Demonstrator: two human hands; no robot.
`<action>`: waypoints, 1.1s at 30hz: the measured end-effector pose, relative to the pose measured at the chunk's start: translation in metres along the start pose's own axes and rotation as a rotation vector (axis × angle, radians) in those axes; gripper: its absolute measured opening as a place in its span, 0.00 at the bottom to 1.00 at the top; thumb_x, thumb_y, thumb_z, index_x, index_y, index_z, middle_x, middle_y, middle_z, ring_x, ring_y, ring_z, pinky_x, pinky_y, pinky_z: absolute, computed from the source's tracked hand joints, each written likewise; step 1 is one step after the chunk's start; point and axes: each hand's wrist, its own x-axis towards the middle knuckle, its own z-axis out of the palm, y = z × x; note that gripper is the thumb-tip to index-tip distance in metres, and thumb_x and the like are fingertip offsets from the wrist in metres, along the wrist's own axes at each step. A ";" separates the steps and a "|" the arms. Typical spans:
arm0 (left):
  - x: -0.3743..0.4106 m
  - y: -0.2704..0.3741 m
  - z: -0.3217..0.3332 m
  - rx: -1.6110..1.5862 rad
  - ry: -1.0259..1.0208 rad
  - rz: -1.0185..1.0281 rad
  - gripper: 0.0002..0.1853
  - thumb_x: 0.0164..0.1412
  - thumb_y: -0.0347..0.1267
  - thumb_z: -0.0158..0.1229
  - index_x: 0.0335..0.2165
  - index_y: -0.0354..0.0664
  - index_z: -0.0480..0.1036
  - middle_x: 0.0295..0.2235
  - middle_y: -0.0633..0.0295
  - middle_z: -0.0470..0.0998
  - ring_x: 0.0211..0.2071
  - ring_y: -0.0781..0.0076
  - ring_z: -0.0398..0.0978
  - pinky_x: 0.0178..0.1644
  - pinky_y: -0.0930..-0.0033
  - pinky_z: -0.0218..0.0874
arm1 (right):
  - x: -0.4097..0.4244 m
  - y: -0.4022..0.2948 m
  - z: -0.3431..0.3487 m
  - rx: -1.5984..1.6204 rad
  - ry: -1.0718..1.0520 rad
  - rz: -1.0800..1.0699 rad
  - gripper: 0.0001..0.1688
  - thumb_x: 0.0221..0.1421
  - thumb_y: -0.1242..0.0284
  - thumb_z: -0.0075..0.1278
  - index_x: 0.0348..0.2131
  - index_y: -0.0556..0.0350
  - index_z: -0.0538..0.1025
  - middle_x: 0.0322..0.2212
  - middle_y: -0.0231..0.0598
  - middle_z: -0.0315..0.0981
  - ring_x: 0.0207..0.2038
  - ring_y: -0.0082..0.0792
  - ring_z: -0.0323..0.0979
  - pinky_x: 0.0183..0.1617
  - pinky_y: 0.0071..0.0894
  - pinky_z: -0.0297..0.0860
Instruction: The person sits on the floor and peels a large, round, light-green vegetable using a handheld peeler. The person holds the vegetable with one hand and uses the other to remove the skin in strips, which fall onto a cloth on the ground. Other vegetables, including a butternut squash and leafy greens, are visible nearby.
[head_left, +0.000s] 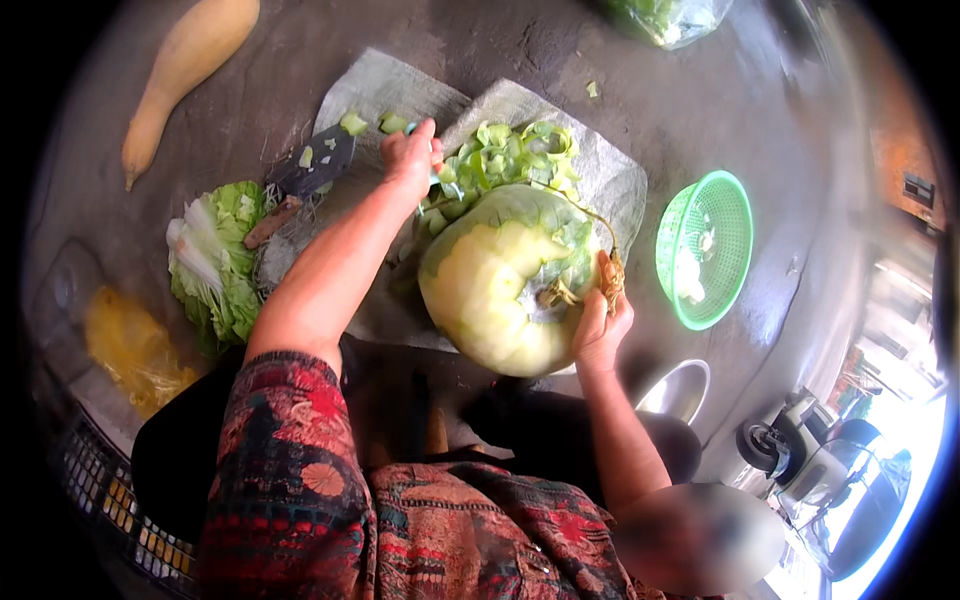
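Note:
A large round squash (487, 281) rests on a grey woven sack (615, 165) before me, its skin partly pared off and pale flesh bared. My left hand (411, 161) is closed around a light-blue tool, apparently a peeler (442, 180), just beyond the squash's upper left. At the right side of the squash, my right hand (602, 322) grips its edge beside the dried stem (613, 277). Curled green peelings (510, 154) are heaped on the sack behind it. Left of my left hand lies a cleaver (319, 161) with a wooden handle and scraps on its blade.
A Chinese cabbage (217, 255) and a yellow plastic bag (135, 345) lie left; a long tan squash (184, 75) lies beyond. Rightward are a green colander (739, 247) holding white pieces and a metal bowl (679, 394). A plastic crate (112, 487) stands lower left.

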 end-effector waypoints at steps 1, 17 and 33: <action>-0.007 -0.003 -0.007 -0.014 0.058 -0.087 0.11 0.53 0.30 0.56 0.23 0.36 0.63 0.16 0.59 0.66 0.11 0.76 0.60 0.12 0.67 0.54 | -0.003 -0.011 -0.002 0.003 -0.013 0.046 0.26 0.47 0.74 0.38 0.48 0.62 0.70 0.43 0.52 0.70 0.44 0.41 0.71 0.48 0.32 0.65; -0.069 0.014 0.054 -0.025 -0.308 -0.360 0.12 0.55 0.31 0.55 0.21 0.36 0.64 0.18 0.60 0.66 0.12 0.78 0.58 0.16 0.69 0.54 | -0.010 0.004 -0.002 -0.021 -0.024 -0.020 0.25 0.47 0.75 0.38 0.47 0.64 0.70 0.45 0.57 0.67 0.46 0.48 0.69 0.49 0.34 0.64; -0.040 0.011 0.038 -0.219 -0.258 -0.319 0.10 0.54 0.30 0.55 0.24 0.38 0.63 0.18 0.61 0.65 0.13 0.77 0.58 0.18 0.69 0.54 | -0.010 0.005 -0.004 -0.073 -0.015 -0.038 0.25 0.49 0.71 0.39 0.48 0.60 0.69 0.45 0.54 0.68 0.44 0.48 0.70 0.47 0.34 0.66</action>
